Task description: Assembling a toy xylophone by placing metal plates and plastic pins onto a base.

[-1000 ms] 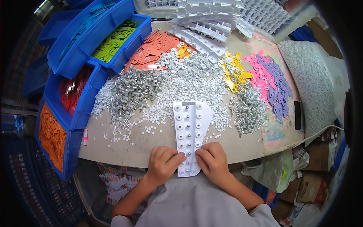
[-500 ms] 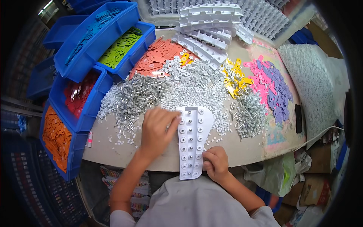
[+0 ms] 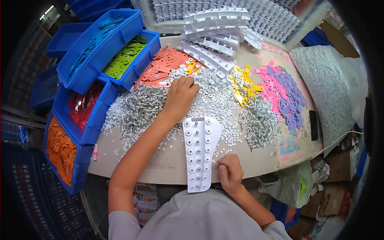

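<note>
A white plastic tray (image 3: 201, 154) lies lengthwise in front of me, its lower end over the table's near edge. Ring-shaped white pieces sit in two rows along it, with metal pins down the middle groove. Beyond its upper end, my left hand (image 3: 181, 98) dips curled fingers into the heap of small white and grey plastic pieces (image 3: 214, 94); its fingertips and anything between them are hidden. To the right of the tray, my right hand (image 3: 231, 173) is closed, a little apart from it. Whatever the right fingers hold cannot be made out.
Blue bins (image 3: 86, 120) with coloured flat pieces stand at the left. Metal pins (image 3: 146, 102) are heaped nearby, and more (image 3: 262, 126) lie right. Salmon (image 3: 166, 66), yellow (image 3: 246, 90), pink (image 3: 276, 84) and purple (image 3: 290, 100) pieces lie around. White racks (image 3: 216, 22) are stacked behind.
My left hand has left the tray's upper left corner and reached forward into the heap. My right hand has come slightly away from the tray's edge.
</note>
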The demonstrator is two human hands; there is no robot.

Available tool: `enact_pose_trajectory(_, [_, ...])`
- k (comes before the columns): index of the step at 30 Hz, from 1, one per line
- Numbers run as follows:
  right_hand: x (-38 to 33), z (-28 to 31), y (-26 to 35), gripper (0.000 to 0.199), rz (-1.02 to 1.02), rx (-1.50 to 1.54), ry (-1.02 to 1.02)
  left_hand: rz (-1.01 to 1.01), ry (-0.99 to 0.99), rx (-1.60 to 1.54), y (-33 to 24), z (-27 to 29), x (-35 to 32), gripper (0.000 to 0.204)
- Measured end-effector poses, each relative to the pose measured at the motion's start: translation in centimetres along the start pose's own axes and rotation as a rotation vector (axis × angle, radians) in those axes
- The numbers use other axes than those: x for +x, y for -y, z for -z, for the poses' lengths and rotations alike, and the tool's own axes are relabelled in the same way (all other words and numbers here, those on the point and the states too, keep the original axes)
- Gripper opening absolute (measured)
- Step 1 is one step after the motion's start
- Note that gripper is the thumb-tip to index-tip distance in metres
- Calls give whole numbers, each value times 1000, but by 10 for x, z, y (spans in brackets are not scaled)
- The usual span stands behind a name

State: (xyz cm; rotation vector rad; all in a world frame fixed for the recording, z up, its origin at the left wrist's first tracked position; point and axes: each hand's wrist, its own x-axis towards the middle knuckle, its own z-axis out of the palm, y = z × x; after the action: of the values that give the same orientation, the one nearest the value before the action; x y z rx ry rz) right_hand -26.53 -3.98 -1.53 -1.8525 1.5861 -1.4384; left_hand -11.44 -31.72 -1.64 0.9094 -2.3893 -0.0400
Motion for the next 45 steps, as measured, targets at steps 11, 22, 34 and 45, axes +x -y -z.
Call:
enact_pose_trajectory(11, [166,-9,-48,12,44,-428,134,260,-125,-349,-54,101,-66,15])
enact_pose_trajectory(22, [197,-41,-90,10,18,-542,208,585,-120,-511,-102,91,-185,10])
enact_pose_trajectory(34, [112,17,16,18,-37,-213,262,542,9,-810,-130,125,-189,16])
enact_pose_trajectory(45, [24,20,57,13,-330,66,518,462,91,-659,-147,104,-191,13])
